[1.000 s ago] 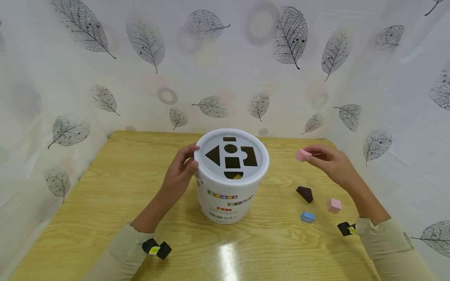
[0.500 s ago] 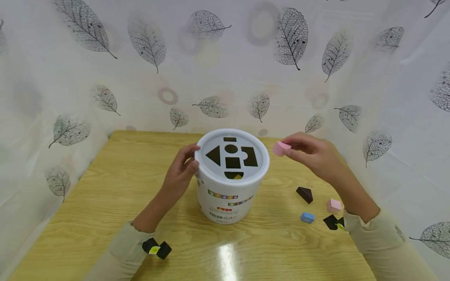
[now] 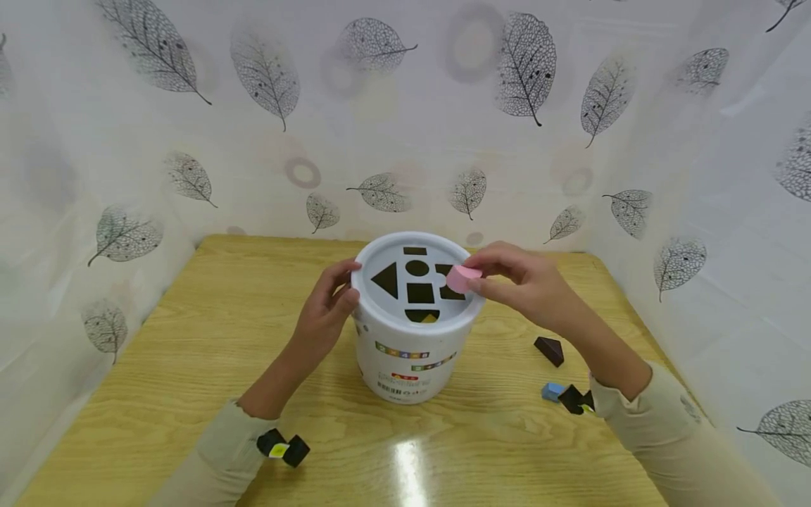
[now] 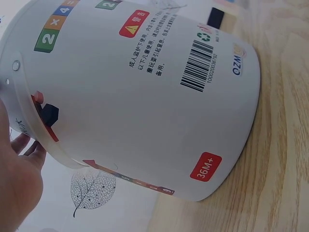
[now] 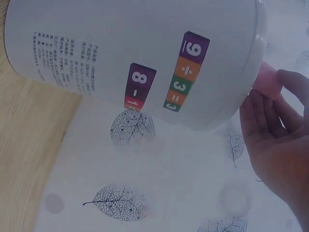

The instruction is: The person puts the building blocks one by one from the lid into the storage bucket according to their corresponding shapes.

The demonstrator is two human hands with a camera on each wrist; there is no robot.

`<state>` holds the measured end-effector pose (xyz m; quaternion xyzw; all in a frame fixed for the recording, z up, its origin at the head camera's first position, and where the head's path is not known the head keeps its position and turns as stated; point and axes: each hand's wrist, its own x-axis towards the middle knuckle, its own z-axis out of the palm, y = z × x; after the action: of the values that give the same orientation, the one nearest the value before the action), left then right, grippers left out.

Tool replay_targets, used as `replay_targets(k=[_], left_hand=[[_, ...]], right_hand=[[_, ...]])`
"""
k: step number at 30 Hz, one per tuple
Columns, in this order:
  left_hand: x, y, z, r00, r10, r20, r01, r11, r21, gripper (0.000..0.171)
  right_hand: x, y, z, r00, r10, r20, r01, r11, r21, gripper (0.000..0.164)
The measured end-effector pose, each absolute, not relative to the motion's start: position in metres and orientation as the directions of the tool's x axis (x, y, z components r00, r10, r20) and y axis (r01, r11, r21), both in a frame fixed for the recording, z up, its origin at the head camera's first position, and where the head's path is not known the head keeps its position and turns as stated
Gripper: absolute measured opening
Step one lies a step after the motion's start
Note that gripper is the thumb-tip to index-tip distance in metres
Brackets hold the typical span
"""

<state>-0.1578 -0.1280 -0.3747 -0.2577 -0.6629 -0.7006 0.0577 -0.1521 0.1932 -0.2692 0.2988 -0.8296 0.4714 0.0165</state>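
Note:
A white bucket stands upright on the table, its lid cut with several shaped holes. My left hand grips the bucket's rim at its left side; in the left wrist view the fingers bend at the rim. Over the right part of the lid, my right hand pinches a pink block with a rounded side between thumb and fingers. The block covers part of the notched hole at the right. In the right wrist view the pink block is at the rim. Something yellow shows through the front hole.
Right of the bucket, a dark brown triangular block and a blue block lie on the wooden table. The right forearm hides the spot where a pink cube lay. A leaf-patterned curtain encloses the table's back and sides.
My right hand has moved left with the pink block, from beyond the bucket's right side to over the lid. The left hand and bucket have stayed in place.

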Motion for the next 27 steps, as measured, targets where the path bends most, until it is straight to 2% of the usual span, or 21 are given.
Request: replay_targets(k=[9, 16, 27], left_hand=[[-0.159, -0.128, -0.377, -0.861, 0.263, 0.436, 0.422, -0.11, 0.9, 0.044], [-0.16, -0.129, -0.377, -0.857, 0.269, 0.44, 0.425, -0.114, 0.898, 0.046], [-0.16, -0.13, -0.378, -0.856, 0.271, 0.44, 0.428, -0.105, 0.898, 0.045]], right_hand=[[-0.149, 0.17, -0.273, -0.802, -0.537, 0.262, -0.526, 0.428, -0.735, 0.023], [-0.146, 0.158, -0.277, -0.798, -0.563, 0.213, -0.5, 0.423, -0.755, 0.02], [-0.143, 0.149, -0.273, -0.764, -0.605, 0.226, -0.556, 0.438, -0.707, 0.018]])
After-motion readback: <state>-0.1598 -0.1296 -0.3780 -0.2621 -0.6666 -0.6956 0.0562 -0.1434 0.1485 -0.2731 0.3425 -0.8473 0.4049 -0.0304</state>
